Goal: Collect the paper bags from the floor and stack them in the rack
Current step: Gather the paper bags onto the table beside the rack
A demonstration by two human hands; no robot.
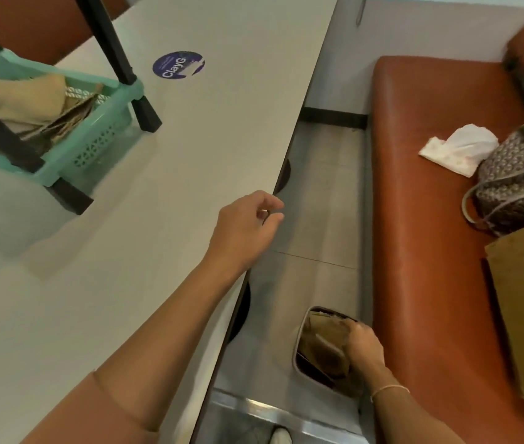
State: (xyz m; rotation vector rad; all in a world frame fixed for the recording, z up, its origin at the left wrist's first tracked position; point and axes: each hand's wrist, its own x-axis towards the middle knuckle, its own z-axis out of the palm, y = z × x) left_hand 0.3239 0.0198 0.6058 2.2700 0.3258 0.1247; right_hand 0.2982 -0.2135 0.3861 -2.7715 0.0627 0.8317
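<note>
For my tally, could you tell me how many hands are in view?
2. The left hand hovers over the table edge, holding nothing. The right hand reaches into the bin on the floor, on the paper bags.

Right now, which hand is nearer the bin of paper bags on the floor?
Right. The right hand reaches into the bin, on the paper bags. The left hand hovers empty over the table edge, well away.
</note>
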